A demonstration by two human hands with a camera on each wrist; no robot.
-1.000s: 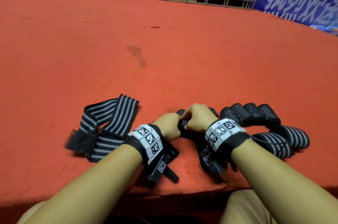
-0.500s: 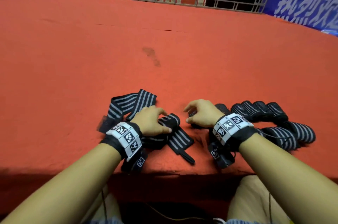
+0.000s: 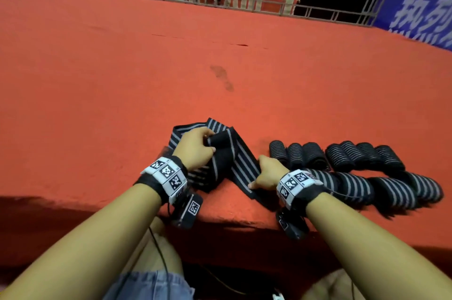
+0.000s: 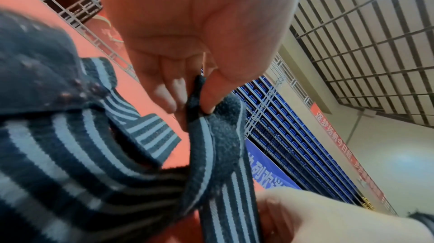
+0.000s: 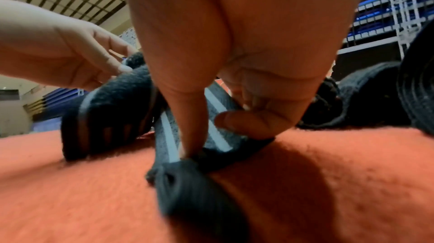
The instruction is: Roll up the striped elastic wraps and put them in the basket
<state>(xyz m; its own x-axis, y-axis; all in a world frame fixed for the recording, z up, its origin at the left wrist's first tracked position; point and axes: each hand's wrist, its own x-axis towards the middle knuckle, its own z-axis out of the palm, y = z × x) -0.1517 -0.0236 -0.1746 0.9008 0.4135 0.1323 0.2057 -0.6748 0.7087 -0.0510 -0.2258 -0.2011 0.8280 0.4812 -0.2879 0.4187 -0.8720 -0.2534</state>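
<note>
Item: one unrolled striped elastic wrap (image 3: 227,160), black with grey stripes, lying loosely folded at the near edge of the red desk (image 3: 122,79), between both hands. Left hand (image 3: 194,146) pinches the wrap's dark fuzzy end between thumb and fingertips (image 4: 206,98), raised off the desk; right hand (image 3: 267,172) curls around the wrap's near end, thumb pressing it onto the desk. Also present: rolled wraps (image 3: 337,156) in two rows just right of the right hand, the near row partly behind its wrist.
</note>
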